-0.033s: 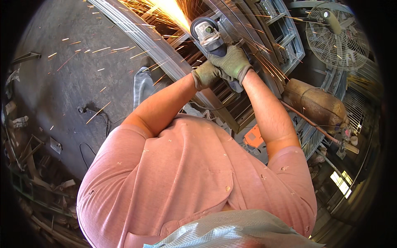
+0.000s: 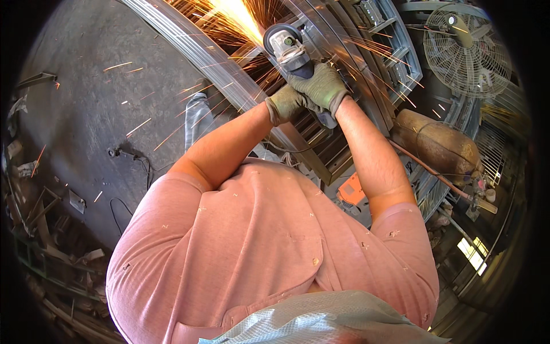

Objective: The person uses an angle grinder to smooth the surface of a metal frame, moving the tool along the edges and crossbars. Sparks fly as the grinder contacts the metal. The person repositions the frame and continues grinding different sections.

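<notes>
An angle grinder [image 2: 288, 50] with a grey metal head and dark body is held out in front of me over a metal frame [image 2: 213, 73]. Its disc throws a bright stream of sparks [image 2: 238, 17] up and to the left. My right hand [image 2: 322, 86], in a green-grey work glove, is wrapped over the grinder's body. Just below it on the left, my left hand [image 2: 286, 104], gloved alike, is closed on the tool too. Most of the left fingers are hidden behind the right hand. The grinder's lower end [image 2: 327, 119] shows beneath the gloves.
A large fan [image 2: 468, 49] stands at the far right, with a rusty cylinder tank [image 2: 436, 140] nearer. An orange object [image 2: 352, 189] lies below my right forearm. Metal profiles [image 2: 395, 57] run along the right. On the left floor lie a cable [image 2: 148, 169] and scrap pieces [image 2: 40, 212].
Both hands and the grinder keep the same place. Only the flying sparks differ in their positions.
</notes>
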The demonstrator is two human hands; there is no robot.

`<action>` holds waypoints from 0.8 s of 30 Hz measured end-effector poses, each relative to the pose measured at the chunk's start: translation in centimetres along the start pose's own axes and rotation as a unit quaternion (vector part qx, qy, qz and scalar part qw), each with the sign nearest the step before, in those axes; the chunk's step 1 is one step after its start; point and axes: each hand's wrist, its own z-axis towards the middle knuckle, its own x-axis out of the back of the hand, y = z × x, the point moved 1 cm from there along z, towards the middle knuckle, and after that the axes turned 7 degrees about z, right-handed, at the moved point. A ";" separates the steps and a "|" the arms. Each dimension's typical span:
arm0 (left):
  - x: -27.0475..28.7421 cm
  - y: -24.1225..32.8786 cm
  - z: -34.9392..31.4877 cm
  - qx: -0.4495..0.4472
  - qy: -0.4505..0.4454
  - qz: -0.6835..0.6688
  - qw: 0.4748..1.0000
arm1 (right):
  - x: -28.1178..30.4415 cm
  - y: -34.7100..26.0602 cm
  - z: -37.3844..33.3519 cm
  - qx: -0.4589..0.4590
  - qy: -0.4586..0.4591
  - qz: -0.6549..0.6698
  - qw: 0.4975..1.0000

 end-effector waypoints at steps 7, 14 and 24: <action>0.1 0.0 -0.1 0.012 0.013 0.022 1.000 | -0.3 0.9 0.3 -0.022 0.001 -0.010 1.000; -0.1 0.5 -0.3 -0.014 0.005 0.009 1.000 | -0.6 1.0 0.3 -0.018 -0.005 -0.001 1.000; 0.4 -0.1 -0.2 -0.037 -0.002 0.094 0.995 | -0.3 -0.1 -0.3 -0.029 0.012 0.001 0.999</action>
